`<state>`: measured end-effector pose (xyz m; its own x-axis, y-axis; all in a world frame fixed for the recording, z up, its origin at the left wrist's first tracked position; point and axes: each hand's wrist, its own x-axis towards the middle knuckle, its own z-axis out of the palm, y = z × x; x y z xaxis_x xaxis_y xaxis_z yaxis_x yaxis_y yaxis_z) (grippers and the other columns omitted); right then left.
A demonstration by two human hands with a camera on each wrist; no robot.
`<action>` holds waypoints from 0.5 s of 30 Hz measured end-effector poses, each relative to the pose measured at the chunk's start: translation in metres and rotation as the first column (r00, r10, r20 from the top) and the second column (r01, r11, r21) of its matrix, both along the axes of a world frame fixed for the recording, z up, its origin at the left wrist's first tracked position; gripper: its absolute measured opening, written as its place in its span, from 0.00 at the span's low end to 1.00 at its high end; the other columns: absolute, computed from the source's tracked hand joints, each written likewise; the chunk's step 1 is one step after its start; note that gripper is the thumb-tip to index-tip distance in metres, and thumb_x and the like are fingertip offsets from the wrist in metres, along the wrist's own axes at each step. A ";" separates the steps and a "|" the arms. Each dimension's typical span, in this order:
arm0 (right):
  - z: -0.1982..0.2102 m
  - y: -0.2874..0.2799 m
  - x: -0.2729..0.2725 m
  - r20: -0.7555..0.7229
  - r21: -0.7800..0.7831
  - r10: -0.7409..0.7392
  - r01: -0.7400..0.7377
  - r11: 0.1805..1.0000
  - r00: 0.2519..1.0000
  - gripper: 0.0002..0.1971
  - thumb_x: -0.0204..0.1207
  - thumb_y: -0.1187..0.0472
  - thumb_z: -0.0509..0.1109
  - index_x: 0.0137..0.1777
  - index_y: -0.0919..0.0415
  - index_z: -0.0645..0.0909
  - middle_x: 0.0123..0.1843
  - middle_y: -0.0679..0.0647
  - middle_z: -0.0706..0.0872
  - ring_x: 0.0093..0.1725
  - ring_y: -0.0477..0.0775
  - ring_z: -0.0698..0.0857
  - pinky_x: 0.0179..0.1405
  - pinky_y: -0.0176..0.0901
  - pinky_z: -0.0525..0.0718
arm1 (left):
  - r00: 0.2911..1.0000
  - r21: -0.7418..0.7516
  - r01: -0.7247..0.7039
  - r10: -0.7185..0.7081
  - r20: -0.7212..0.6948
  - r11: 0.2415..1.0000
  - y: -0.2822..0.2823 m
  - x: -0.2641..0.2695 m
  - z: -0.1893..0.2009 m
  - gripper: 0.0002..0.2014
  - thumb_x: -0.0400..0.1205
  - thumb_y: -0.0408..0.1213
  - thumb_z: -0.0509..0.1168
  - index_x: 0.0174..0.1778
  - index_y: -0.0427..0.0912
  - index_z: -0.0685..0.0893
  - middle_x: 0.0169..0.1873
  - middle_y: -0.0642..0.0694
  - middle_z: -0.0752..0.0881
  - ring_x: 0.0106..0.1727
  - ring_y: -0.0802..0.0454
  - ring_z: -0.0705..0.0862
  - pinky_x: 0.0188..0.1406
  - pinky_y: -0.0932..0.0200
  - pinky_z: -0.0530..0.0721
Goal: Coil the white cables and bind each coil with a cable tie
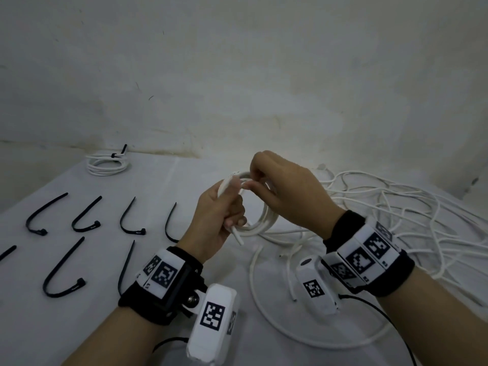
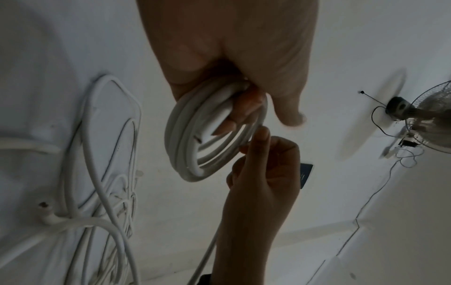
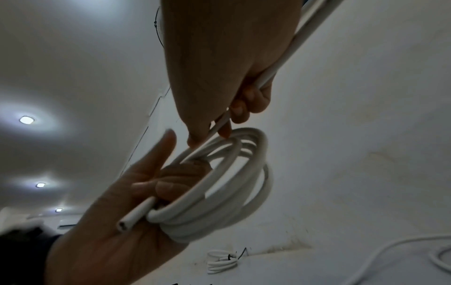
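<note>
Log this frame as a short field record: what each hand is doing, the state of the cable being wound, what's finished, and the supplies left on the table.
left hand: left hand grips the partly wound white cable coil, short cut end sticking out below the fist
right hand: right hand pinches the cable strand at the coil's top
coil in hand: several loops, no tie on it yet
finished: one white coil bound with a black tie, far left by the wall
supplies: loose black cable ties in rows on the white table
remaining: tangled white cables at right
</note>
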<state>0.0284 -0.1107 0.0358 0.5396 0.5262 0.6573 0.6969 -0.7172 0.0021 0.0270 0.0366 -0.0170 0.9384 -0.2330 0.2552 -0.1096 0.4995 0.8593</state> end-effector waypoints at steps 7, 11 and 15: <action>-0.007 -0.007 0.008 -0.125 -0.024 0.036 -0.040 0.999 0.992 0.24 0.70 0.69 0.66 0.66 0.60 0.68 0.53 0.56 0.79 0.43 0.58 0.80 0.39 0.54 0.82 | 0.999 -0.016 -0.042 0.042 0.007 0.999 0.001 0.000 0.001 0.08 0.72 0.21 0.63 0.36 0.38 0.75 0.14 0.53 0.64 0.14 0.60 0.61 0.18 0.65 0.73; -0.010 -0.007 0.015 -0.033 -0.103 -0.014 0.011 0.995 0.999 0.20 0.73 0.76 0.66 0.65 0.66 0.78 0.45 0.60 0.83 0.35 0.62 0.82 0.31 0.55 0.83 | 0.997 0.099 -0.070 0.068 0.029 0.993 0.004 -0.001 0.006 0.06 0.82 0.25 0.61 0.41 0.37 0.78 0.17 0.52 0.66 0.17 0.58 0.66 0.22 0.64 0.77; -0.009 -0.010 0.015 -0.031 -0.052 0.040 -0.042 0.998 0.999 0.16 0.80 0.59 0.58 0.61 0.66 0.82 0.40 0.58 0.83 0.33 0.59 0.82 0.30 0.49 0.82 | 0.997 0.139 -0.068 0.063 0.037 0.988 0.007 -0.001 0.007 0.11 0.76 0.44 0.65 0.39 0.38 0.80 0.18 0.52 0.69 0.17 0.59 0.68 0.23 0.64 0.79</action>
